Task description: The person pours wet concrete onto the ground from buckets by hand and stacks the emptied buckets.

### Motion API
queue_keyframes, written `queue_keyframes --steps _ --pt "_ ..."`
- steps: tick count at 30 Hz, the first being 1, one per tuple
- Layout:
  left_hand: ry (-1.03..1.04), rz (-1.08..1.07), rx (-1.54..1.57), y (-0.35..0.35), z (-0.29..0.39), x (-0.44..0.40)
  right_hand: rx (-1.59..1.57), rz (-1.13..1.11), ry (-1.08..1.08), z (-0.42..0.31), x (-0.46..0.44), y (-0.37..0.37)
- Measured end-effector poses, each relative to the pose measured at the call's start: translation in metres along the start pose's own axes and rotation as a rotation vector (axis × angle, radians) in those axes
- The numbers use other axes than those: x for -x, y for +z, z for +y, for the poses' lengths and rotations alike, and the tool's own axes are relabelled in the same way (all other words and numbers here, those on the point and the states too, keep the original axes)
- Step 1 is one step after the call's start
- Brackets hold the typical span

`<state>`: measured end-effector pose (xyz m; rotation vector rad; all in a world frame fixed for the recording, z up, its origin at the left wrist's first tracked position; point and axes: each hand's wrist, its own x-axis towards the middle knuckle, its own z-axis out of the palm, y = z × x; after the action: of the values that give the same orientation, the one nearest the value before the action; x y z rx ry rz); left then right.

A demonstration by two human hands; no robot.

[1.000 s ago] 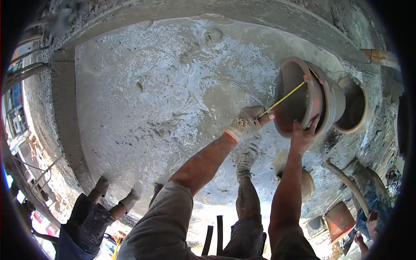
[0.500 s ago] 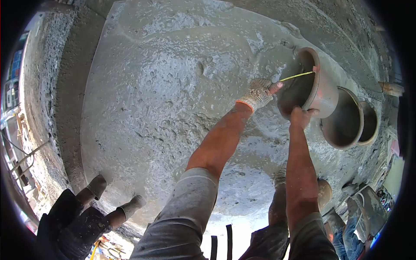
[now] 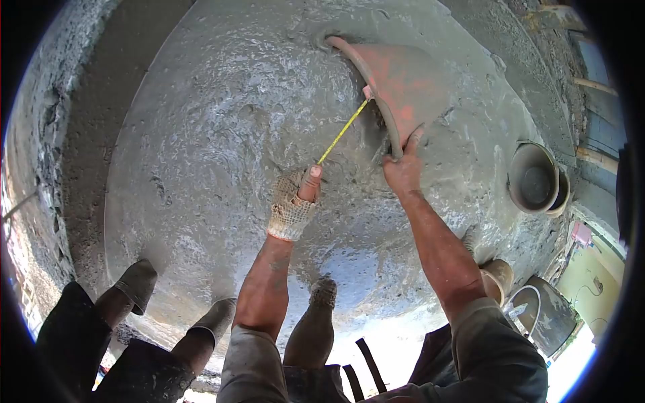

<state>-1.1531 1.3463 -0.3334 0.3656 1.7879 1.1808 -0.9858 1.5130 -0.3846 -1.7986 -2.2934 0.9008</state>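
A reddish, cement-smeared bucket (image 3: 411,84) lies tipped on its side, its mouth partly sunk in the wet grey concrete (image 3: 222,127). My right hand (image 3: 403,171), bare, grips the near end of its rim. A thin yellow strap (image 3: 344,131) runs taut from a pinkish tab on the rim to my left hand (image 3: 294,205). That hand wears a worn knitted glove with the thumb showing, and its fingers are closed on the strap's end. The inside of the bucket is mostly hidden.
Two nested buckets (image 3: 534,178) stand in the concrete at the right. Another person's booted legs (image 3: 138,285) are at the lower left. A large dark tub (image 3: 547,316) sits at the lower right. A raised concrete edge (image 3: 91,134) runs along the left.
The bucket has moved left and forward, away from the other buckets, and has tipped over with its mouth down into the concrete. Both hands have moved left, still holding rim and strap.
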Motion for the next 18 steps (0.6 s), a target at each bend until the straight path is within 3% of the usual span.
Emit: queue_keyframes --steps 4,8,11,14,16,17,18 --pt "-0.036 0.155 -0.214 -0.071 0.053 0.071 -0.023 -0.262 0.218 -0.091 0.079 0.023" --pt "-0.009 0.254 -0.546 -0.114 0.157 0.112 -0.551 -0.384 0.230 -0.132 0.147 0.036" --pt "-0.054 0.266 -0.732 -0.129 0.211 0.127 -0.833 -0.672 0.399 -0.143 0.176 0.052" --pt "-0.075 0.289 -0.761 -0.116 0.246 0.130 -1.061 -0.973 0.455 -0.160 0.161 -0.013" --pt "-0.173 0.157 -0.895 -0.122 0.241 0.116 -0.995 -1.218 0.269 -0.146 0.141 -0.056" --pt "-0.022 0.126 -1.007 -0.111 0.233 0.110 -0.988 -1.144 0.296 -0.119 0.127 -0.076" --pt "0.048 0.171 -1.055 -0.115 0.210 0.101 -0.885 -1.052 0.192 -0.095 0.119 -0.093"
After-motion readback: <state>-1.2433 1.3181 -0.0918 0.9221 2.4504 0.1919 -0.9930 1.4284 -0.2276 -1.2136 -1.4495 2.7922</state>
